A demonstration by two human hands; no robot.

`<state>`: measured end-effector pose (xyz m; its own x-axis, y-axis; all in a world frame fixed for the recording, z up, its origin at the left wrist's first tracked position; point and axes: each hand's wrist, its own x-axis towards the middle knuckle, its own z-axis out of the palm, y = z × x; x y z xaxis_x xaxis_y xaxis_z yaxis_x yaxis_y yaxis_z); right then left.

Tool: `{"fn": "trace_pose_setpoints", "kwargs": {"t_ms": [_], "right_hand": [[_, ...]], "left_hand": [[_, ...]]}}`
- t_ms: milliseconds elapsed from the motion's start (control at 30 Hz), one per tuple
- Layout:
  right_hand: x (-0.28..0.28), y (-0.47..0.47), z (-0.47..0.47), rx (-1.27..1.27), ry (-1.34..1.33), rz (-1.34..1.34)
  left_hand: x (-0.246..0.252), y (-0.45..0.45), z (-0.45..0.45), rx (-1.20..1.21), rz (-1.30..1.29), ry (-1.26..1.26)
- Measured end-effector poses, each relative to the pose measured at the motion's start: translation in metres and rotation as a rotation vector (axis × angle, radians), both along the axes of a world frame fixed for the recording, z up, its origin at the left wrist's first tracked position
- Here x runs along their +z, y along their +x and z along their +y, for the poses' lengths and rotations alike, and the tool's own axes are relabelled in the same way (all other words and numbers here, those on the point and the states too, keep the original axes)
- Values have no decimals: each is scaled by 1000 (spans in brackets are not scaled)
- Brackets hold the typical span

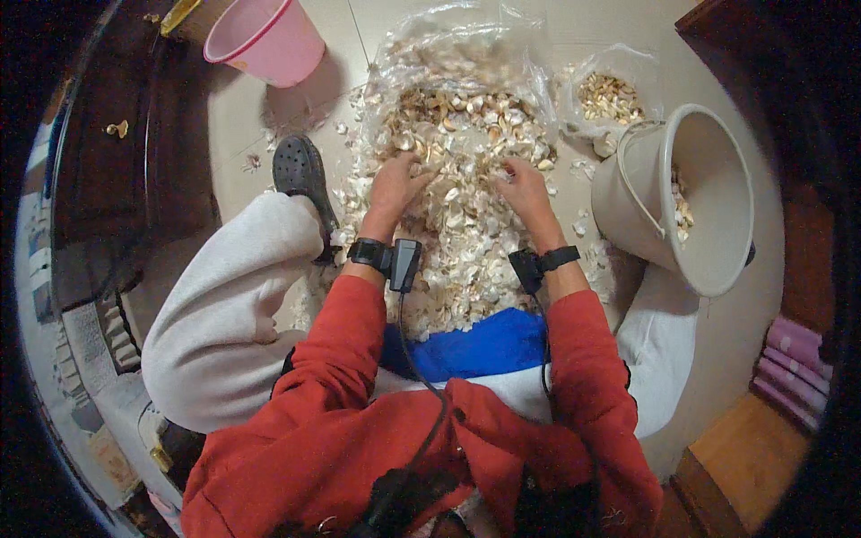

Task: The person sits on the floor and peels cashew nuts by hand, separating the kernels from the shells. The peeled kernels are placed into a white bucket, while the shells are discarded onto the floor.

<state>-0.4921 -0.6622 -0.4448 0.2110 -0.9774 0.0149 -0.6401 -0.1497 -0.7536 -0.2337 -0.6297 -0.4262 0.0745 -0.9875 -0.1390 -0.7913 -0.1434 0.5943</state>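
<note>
A wide heap of papery garlic skins (464, 242) lies before me, with garlic cloves (494, 131) mixed in at its far part. At the heap's left side is my left hand (398, 183), thumb and fingers apart over the skins. My right hand (525, 187) reaches into the right side with fingers curled; a pale bit shows by the fingertips, but whether it is gripped is unclear. Beyond both hands, a clear plastic bag (471, 54) lies open with more garlic at its mouth. Blue cloth (477, 346) sits under the heap's near edge.
At right, a beige bucket (632, 202) tilts over my leg, some garlic inside. Behind it stands a small clear bag of cloves (609, 97). A pink bin (289, 47) is at the far left, near dark wooden furniture (101, 181). My black clog (299, 168) borders the heap.
</note>
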Motion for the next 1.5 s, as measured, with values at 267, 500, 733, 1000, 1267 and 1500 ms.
{"fn": "trace_pose_setpoints", "kwargs": {"t_ms": [267,500,733,1000,1267,1500], "right_hand": [[41,-4,-103,-234,-310,25],[47,7,-209,-421,-109,-332],[32,26,-248,-341,198,-320],[68,11,-167,-353,127,-694],[156,-9,-129,-295,39,-947],[139,2,-176,-287,177,-1015]], "left_hand": [[11,45,-110,238,-135,-448],[-2,72,-215,451,406,-243],[-33,59,-241,272,452,48],[37,41,-198,163,880,-53],[128,31,-157,133,1356,-236],[98,40,-181,191,1177,-191]]}}
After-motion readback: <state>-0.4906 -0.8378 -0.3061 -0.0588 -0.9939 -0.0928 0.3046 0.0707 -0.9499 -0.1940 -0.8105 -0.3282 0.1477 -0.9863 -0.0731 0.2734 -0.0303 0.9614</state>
